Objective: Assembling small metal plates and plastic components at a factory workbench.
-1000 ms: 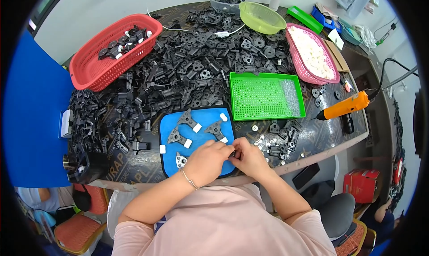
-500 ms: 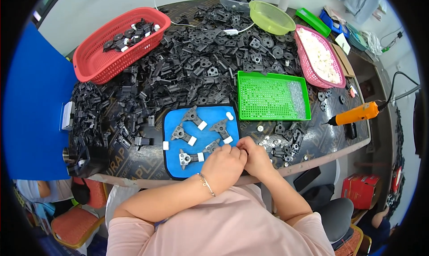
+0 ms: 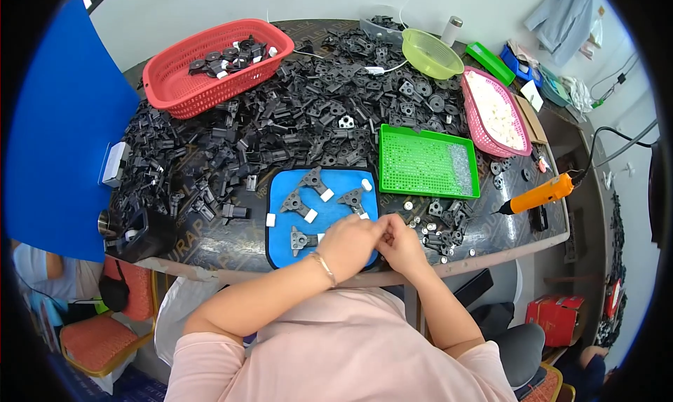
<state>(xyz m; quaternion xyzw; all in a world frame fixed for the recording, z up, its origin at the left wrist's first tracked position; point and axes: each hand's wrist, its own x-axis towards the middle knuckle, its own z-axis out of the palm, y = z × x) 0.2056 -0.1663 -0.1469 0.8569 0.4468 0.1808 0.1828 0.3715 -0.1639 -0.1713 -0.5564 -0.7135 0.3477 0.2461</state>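
Head view: a dark round table (image 3: 231, 244) heaped with black plastic parts (image 3: 280, 121). Left hand (image 3: 350, 239) and right hand (image 3: 403, 244) meet, fingers curled together over the blue mat's (image 3: 280, 223) near edge; what the grip holds cannot be told. A green perforated tray (image 3: 427, 162) lies beside the mat.

My hands, left hand (image 3: 348, 239) and right hand (image 3: 401, 242), meet over the near edge of the mat (image 3: 280, 216) on the worktop (image 3: 231, 244). Right of the mat lies the tray (image 3: 427, 165); the screwdriver (image 3: 540, 195) is farther right. The parts heap (image 3: 294, 114) lies beyond, the basket (image 3: 210, 58) far left.
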